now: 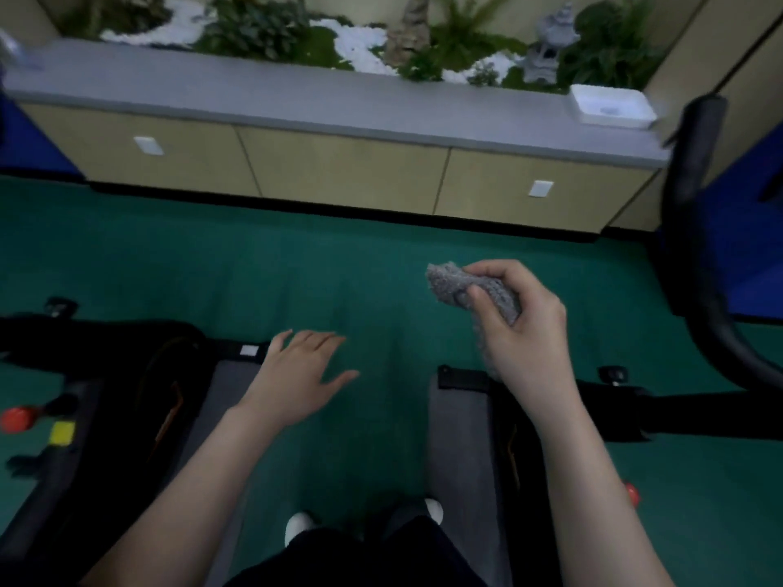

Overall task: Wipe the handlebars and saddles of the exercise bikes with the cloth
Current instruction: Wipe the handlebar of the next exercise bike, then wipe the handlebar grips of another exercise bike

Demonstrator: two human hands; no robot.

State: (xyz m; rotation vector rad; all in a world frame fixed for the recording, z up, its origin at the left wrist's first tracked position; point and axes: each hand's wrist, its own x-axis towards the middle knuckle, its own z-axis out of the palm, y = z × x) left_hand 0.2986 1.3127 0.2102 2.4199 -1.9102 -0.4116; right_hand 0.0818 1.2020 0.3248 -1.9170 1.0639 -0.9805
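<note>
You hold the grey cloth (449, 286) bunched in your right hand (525, 332), above the green floor (296, 269) between two bikes.
Your right fingers and thumb curl round it; your left hand (296, 374) is spread, fingers straight, holding nothing. At the right end of the far ledge (296, 99) sits a white tray (584, 116); its contents are too blurred to tell. Behind the ledge, a bed holds plants (254, 27), white pebbles (360, 44) and a stone lantern (546, 52). One black bike frame (106, 396) lies near left, another (614, 413) near right, and a black handlebar (695, 230) curves up at right. Between the frames, floor runs open to the cabinet (339, 171).
</note>
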